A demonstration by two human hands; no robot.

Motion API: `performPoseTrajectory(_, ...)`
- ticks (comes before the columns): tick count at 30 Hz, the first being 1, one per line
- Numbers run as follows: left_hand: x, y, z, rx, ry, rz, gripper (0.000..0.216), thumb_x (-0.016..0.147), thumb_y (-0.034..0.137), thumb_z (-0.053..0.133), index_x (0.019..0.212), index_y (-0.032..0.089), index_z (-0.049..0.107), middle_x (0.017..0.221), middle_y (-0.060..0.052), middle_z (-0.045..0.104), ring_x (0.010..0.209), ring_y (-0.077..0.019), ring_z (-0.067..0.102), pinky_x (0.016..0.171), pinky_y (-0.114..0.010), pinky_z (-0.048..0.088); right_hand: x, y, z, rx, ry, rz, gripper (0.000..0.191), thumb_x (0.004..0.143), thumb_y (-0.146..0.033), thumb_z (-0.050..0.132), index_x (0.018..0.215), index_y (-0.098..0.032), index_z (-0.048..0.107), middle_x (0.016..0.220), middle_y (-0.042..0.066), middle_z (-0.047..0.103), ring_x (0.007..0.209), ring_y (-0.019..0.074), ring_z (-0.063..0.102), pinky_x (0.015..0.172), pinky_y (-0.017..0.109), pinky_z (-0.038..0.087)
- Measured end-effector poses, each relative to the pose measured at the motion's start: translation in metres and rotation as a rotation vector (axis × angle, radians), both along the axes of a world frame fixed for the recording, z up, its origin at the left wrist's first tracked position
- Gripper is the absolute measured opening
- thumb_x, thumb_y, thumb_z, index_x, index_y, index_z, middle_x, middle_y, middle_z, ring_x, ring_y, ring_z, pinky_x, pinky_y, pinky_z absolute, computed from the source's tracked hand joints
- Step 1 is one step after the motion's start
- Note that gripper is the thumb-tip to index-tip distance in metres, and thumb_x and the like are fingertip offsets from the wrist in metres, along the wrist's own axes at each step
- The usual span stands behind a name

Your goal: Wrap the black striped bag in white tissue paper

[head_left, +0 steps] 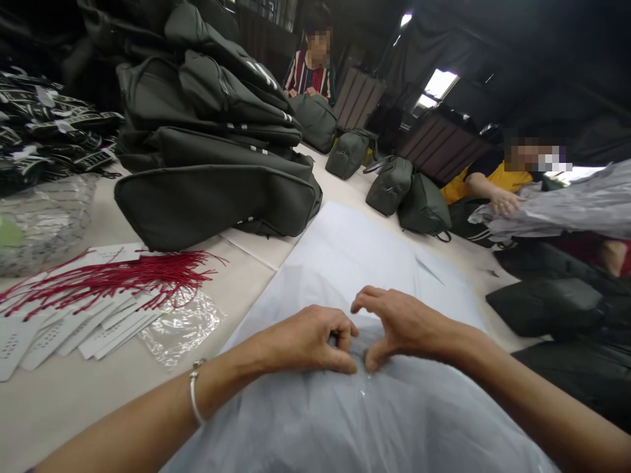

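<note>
A large pale translucent plastic bag (345,263) lies on the table in front of me and reaches back toward the middle. My left hand (308,338), with a silver bracelet on its wrist, pinches the plastic at the bag's near part. My right hand (399,322) pinches the same spot from the other side, fingertips almost touching the left ones. Both hands grip the film between thumb and fingers.
A pile of dark green bags (211,151) stands at the back left. Red strings (113,279), white tags (73,328) and cellophane (180,325) lie at left. Smaller green bags (394,184) sit farther back. Two other people work at the far side and right; black bags (547,305) lie at right.
</note>
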State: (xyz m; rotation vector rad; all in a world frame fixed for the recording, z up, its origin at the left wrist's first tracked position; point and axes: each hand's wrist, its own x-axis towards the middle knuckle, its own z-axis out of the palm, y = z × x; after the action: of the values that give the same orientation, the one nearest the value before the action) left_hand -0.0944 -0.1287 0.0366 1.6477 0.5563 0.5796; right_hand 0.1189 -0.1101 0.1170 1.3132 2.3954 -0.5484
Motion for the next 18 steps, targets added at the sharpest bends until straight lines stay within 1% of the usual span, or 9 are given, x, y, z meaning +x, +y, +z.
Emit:
performPoseTrajectory(3, 0.001, 0.001, 0.001, -0.003, 0.038, 0.002, 0.020, 0.072, 0.025, 0.079, 0.068, 0.020, 0.059, 0.111, 0.000, 0.069, 0.102, -0.0185, 0.063, 0.084, -0.024, 0.043, 0.024, -0.007, 0.007, 0.076, 0.110, -0.233, 0.072, 0.078, -0.061, 0.068, 0.135, -0.021, 0.052, 0.141, 0.011, 0.052, 0.123, 0.0291, 0.053, 0.105, 0.046, 0.042)
performPoseTrajectory(5, 0.001, 0.000, 0.003, 0.009, 0.059, 0.007, 0.020, 0.071, 0.026, 0.078, 0.069, 0.020, 0.059, 0.111, 0.000, 0.069, 0.102, -0.0190, 0.063, 0.084, -0.024, 0.043, 0.025, -0.028, 0.017, 0.101, 0.116, -0.361, 0.066, 0.090, -0.060, 0.050, 0.143, -0.020, 0.045, 0.149, 0.011, 0.045, 0.135, 0.0289, 0.043, 0.114, 0.050, 0.033)
performPoseTrajectory(6, 0.001, 0.000, 0.005, 0.018, 0.075, 0.015, 0.020, 0.070, 0.026, 0.078, 0.070, 0.020, 0.058, 0.112, 0.000, 0.069, 0.102, -0.0193, 0.063, 0.084, -0.024, 0.043, 0.020, -0.042, 0.022, 0.075, 0.113, -0.398, 0.067, 0.094, -0.060, 0.043, 0.147, -0.019, 0.040, 0.153, 0.011, 0.039, 0.139, 0.0288, 0.037, 0.117, 0.051, 0.028)
performPoseTrajectory(8, 0.000, -0.001, 0.006, 0.044, 0.136, 0.046, 0.020, 0.068, 0.026, 0.076, 0.077, 0.022, 0.059, 0.109, 0.000, 0.069, 0.099, -0.0200, 0.062, 0.083, -0.025, 0.043, 0.003, -0.071, 0.026, -0.019, 0.097, -0.416, 0.073, 0.095, -0.060, 0.039, 0.153, -0.017, 0.027, 0.159, 0.010, 0.024, 0.146, 0.0285, 0.022, 0.120, 0.052, 0.019)
performPoseTrajectory(10, -0.001, 0.000, 0.006, 0.084, 0.231, 0.079, 0.026, 0.067, 0.028, 0.074, 0.089, 0.024, 0.060, 0.103, 0.001, 0.069, 0.093, -0.0207, 0.062, 0.080, -0.027, 0.044, -0.014, -0.090, 0.020, -0.115, 0.080, -0.401, 0.079, 0.094, -0.059, 0.045, 0.154, -0.013, 0.021, 0.160, 0.010, 0.014, 0.148, 0.0277, 0.012, 0.122, 0.049, 0.012)
performPoseTrajectory(12, -0.003, 0.003, 0.004, 0.121, 0.298, 0.084, 0.036, 0.068, 0.029, 0.070, 0.102, 0.026, 0.059, 0.100, 0.001, 0.069, 0.091, -0.0219, 0.062, 0.080, -0.028, 0.045, -0.022, -0.096, 0.009, -0.131, 0.104, -0.398, 0.084, 0.092, -0.060, 0.050, 0.153, -0.011, 0.020, 0.160, 0.012, 0.014, 0.149, 0.0258, 0.010, 0.122, 0.045, 0.009)
performPoseTrajectory(14, -0.007, 0.007, 0.002, 0.151, 0.325, 0.058, 0.038, 0.072, 0.032, 0.065, 0.109, 0.027, 0.059, 0.105, -0.001, 0.069, 0.095, -0.0232, 0.062, 0.083, -0.029, 0.044, -0.020, -0.095, 0.002, -0.115, 0.147, -0.397, 0.087, 0.091, -0.064, 0.048, 0.153, -0.011, 0.019, 0.160, 0.012, 0.016, 0.149, 0.0247, 0.011, 0.123, 0.043, 0.008)
performPoseTrajectory(16, -0.014, 0.010, 0.000, 0.186, 0.338, 0.030, 0.032, 0.077, 0.035, 0.060, 0.108, 0.027, 0.062, 0.108, -0.002, 0.068, 0.097, -0.0237, 0.062, 0.084, -0.029, 0.044, -0.016, -0.095, 0.003, -0.107, 0.181, -0.403, 0.085, 0.093, -0.064, 0.043, 0.154, -0.011, 0.018, 0.160, 0.013, 0.017, 0.149, 0.0243, 0.011, 0.122, 0.043, 0.009)
performPoseTrajectory(18, -0.023, 0.012, -0.004, 0.214, 0.363, 0.018, 0.027, 0.080, 0.039, 0.055, 0.101, 0.026, 0.065, 0.104, -0.001, 0.069, 0.093, -0.0233, 0.062, 0.081, -0.028, 0.044, -0.014, -0.099, 0.006, -0.071, 0.211, -0.423, 0.080, 0.096, -0.062, 0.038, 0.154, -0.012, 0.017, 0.161, 0.012, 0.016, 0.149, 0.0236, 0.010, 0.122, 0.043, 0.008)
